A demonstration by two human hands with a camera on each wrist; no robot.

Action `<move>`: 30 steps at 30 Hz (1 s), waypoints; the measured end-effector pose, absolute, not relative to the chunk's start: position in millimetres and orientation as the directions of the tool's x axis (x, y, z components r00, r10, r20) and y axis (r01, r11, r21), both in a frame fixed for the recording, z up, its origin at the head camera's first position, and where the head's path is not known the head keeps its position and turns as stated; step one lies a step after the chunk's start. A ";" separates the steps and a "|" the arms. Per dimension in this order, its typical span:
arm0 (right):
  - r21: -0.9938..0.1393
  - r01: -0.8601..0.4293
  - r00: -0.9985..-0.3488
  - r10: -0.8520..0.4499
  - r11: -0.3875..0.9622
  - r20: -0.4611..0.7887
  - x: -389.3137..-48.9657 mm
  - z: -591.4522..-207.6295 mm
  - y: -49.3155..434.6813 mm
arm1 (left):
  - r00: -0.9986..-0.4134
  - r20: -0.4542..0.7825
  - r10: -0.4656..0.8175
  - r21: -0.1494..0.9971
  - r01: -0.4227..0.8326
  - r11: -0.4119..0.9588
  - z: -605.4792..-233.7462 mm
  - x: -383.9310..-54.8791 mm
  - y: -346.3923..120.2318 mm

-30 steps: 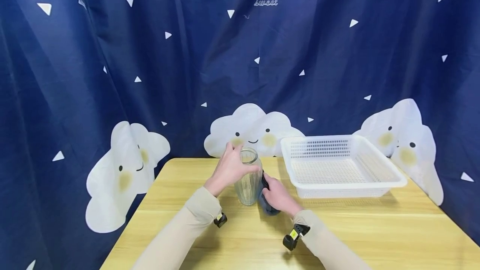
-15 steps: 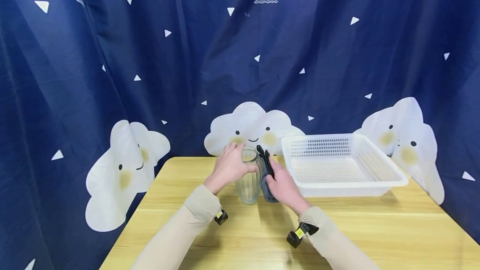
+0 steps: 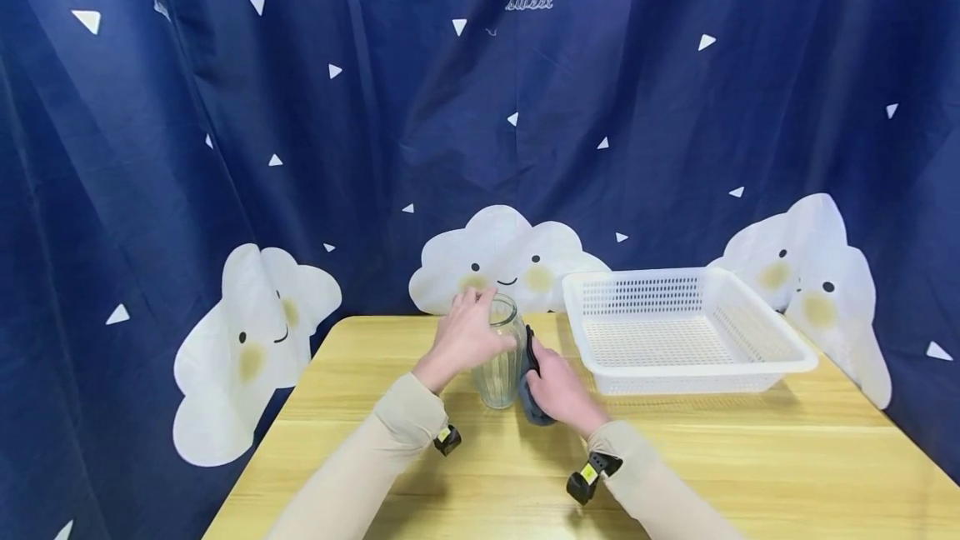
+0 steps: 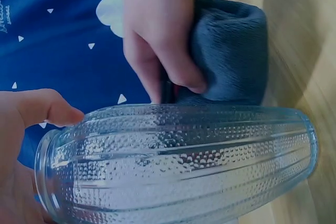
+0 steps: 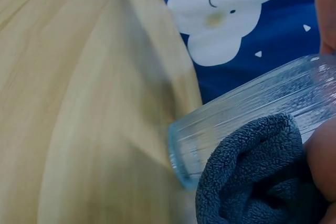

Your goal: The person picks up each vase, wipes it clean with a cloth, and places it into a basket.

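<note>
A navy curtain (image 3: 375, 123) hangs behind; near the far edge of the counter (image 3: 750, 457), the left hand (image 3: 467, 336) grips a glass vase (image 4: 178, 161), the right hand (image 3: 558, 388) a blue-grey cloth (image 4: 231, 51) beside it.

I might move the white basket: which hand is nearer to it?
Right. The right hand is just left of the white basket; the left hand is farther left, gripping the glass vase.

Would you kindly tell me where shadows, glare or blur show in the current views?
Head view: soft shadows lie on the wooden table; left wrist view: pale glints dot the ribbed glass vase, and the right hand looks slightly soft; right wrist view: the table's grain looks smeared, while the blue-gray cloth shows its pile fairly clearly.
</note>
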State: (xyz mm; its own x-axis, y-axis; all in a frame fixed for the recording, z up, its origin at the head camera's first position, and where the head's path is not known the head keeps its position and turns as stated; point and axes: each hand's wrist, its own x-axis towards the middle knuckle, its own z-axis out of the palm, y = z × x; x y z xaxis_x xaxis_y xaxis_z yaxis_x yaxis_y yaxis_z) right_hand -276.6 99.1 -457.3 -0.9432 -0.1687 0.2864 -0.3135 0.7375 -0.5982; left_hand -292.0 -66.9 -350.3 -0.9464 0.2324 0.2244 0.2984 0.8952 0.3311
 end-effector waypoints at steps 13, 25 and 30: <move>-0.633 -0.303 -0.953 -0.215 0.712 0.214 -278.5 -472.3 99.4 | -0.908 0.349 0.231 0.360 0.357 0.862 -370.0 -291.4 -63.1; -0.621 -0.360 -0.908 -0.109 0.696 0.405 -264.2 -411.5 105.1 | -0.897 0.390 0.206 0.423 0.374 0.826 -371.5 -292.9 -65.1; -0.511 -0.368 -0.887 -0.129 0.777 0.443 -265.3 -411.7 102.2 | -0.896 0.387 0.217 0.371 0.366 0.853 -366.8 -293.5 -67.6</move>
